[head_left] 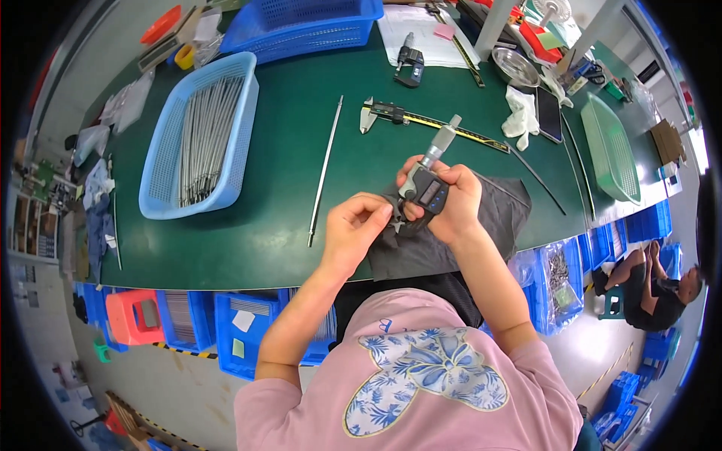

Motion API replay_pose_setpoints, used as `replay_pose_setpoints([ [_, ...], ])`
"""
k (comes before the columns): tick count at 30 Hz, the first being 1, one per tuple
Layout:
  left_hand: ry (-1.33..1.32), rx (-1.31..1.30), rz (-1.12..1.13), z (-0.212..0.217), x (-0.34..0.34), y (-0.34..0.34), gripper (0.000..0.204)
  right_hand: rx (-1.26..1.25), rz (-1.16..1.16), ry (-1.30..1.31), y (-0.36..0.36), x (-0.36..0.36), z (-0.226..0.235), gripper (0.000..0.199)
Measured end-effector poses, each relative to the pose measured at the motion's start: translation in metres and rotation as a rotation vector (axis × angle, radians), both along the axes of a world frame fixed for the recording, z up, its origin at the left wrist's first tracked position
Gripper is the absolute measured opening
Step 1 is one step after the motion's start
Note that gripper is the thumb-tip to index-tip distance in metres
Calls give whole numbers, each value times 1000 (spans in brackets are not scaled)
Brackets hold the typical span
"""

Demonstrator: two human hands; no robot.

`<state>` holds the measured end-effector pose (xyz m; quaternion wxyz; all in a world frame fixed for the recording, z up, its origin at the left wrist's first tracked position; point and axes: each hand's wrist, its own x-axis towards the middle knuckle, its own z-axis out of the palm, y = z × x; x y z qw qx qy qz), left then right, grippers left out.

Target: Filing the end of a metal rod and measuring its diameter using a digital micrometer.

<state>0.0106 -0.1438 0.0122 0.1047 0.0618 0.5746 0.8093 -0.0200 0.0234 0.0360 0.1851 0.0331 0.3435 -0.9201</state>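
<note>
My right hand (pixel 460 201) is wrapped round a digital micrometer (pixel 430 189) with a small display and a silver thimble that points up and away. Close to the micrometer's frame, my left hand (pixel 355 229) is closed in a pinch; whatever lies between its fingertips is too small to make out. A dark grey cloth (pixel 492 218) is spread on the table's near edge under both hands. To the left of them lies a thin metal rod (pixel 325 173). Beyond the hands is a digital caliper (pixel 451 129), and a second micrometer (pixel 409 60) lies farther back.
A light blue basket (pixel 150 177) of several metal rods stands on the green table (pixel 289 98) at left. At right are a phone (pixel 549 114), a white glove (pixel 520 116) and a pale green basket (pixel 613 150). Blue bins (pixel 241 331) line the near edge; another person sits far right.
</note>
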Motion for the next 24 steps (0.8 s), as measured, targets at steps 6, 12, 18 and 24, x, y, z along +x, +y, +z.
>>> replay_pose_setpoints([
  [6,-48,-99,146,-8,6,11,16,15,-69,-4,-1,5,-5,42],
  [12,-246,262,93,-8,4,11,14,-78,-96,-20,0,2,-7,43],
  [18,285,-181,133,-7,8,10,9,-97,-88,23,6,10,-14,45],
  [24,103,-70,55,0,-2,5,14,-205,27,6,13,12,-6,43],
])
